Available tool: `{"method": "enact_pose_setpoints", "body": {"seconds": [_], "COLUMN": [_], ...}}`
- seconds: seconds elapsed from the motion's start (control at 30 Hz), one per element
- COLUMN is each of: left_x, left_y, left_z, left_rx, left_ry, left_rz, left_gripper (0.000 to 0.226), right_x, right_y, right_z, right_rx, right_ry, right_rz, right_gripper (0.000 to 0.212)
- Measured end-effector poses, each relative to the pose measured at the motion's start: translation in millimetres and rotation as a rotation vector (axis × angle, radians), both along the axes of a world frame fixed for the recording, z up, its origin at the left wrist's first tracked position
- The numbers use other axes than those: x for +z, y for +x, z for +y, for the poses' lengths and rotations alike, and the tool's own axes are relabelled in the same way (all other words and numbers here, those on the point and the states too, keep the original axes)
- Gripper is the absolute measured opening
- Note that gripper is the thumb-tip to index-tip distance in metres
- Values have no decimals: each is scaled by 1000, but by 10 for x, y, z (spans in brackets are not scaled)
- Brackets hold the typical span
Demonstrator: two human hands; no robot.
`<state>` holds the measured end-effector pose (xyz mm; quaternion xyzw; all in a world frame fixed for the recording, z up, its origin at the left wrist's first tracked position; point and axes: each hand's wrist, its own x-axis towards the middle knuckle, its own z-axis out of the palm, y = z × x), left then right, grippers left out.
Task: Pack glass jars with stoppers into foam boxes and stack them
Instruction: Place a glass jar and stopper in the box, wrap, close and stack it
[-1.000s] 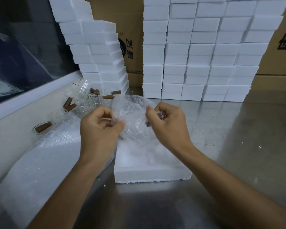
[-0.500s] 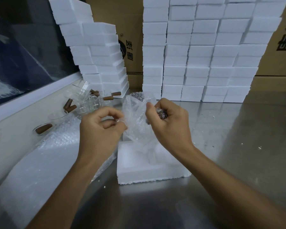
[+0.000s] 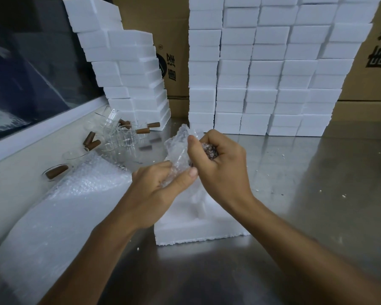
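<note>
Both hands meet above the open foam box [image 3: 198,227], working one bubble-wrapped bundle [image 3: 178,150]. Left hand [image 3: 158,190]: grip clenched on the lower part of the wrap, thumb on the near side, fingertips buried behind the plastic. Right hand [image 3: 220,164]: grip curled round the upper part, with something dark and speckled in the fist, likely the stopper end under wrap, too blurred to say. The jar inside the bundle cannot be made out; only crumpled clear plastic shows.

The foam box sits on the steel tabletop [image 3: 295,194], its inside mostly hidden by the forearms and hands, only the near wall and right part showing. A sheet of bubble wrap [image 3: 59,208] lies to the left, its near end cut off by the frame edge.

Loose glass jars [image 3: 119,139] sit in a heap at the back left, transparent and hard to count; brown stoppers [image 3: 92,142] lie among them, some in jars, some loose, cannot tell which for all. Behind them a leaning stack of foam boxes [image 3: 130,69], and a wider wall of stacked foam boxes [image 3: 266,73] at the back, tops cut off. Cardboard cartons [image 3: 174,51] stand behind, their print partly hidden. White foam crumbs [image 3: 343,195] dot the tabletop on the right.
</note>
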<state>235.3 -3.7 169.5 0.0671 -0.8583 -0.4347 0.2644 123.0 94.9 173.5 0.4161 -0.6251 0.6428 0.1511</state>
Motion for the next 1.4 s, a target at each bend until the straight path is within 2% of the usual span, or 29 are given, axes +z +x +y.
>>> {"method": "enact_pose_setpoints", "body": {"seconds": [0.1,0.2,0.27,0.3,0.37,0.47,0.53,0.6,0.7,0.83,0.93,1.03,1.1,1.17,1.27,1.33,1.4], "left_x": [-21,-47,-70,-95,-107,-61,-47,-70,-99,-112,-106,-102,-98,-92,-79,-74,-78], "left_y": [-1,-23,-56,-75,-93,-82,-74,-72,-78,-76,-69,-62,-50,-41,-24,-16,-17], "left_z": [-43,-27,3,20,83,158,122,73,56,15,17,-11,-33,-36,-21,-11,1], "left_rx": [33,198,367,411,396,317,284,238,228,257,257,365,405,404,409,420,415], "left_ry": [9,-160,-305,-283,-95,147,208,215,212,133,58,-9,-124,-224,-290,-331,-370], "left_rz": [12,268,444,501,532,511,511,443,281,194,144,122,116,132,160,150,138], "left_gripper": [61,39,42,52,71,61,54,52,58,49,45,44,40,35,42,49,55], "right_x": [19,54,87,104,136,159,150,142,131,117,117,91,56,8,10,46,54], "right_y": [6,2,1,3,7,-21,-56,-69,-67,-66,-38,45,133,164,167,152,123], "right_z": [-3,8,13,17,22,27,39,52,66,77,91,66,20,-19,-41,-30,-27], "right_rx": [52,157,257,323,475,605,616,573,481,466,427,461,455,449,443,507,571], "right_ry": [10,-9,-44,-59,-50,70,132,138,122,248,378,420,425,381,318,248,205], "right_rz": [-8,-130,-266,-337,-473,-612,-673,-666,-554,-215,1,101,86,15,-83,-249,-366], "right_gripper": [37,37,37,36,35,33,32,23,20,10,20,32,45,45,34,14,11]}}
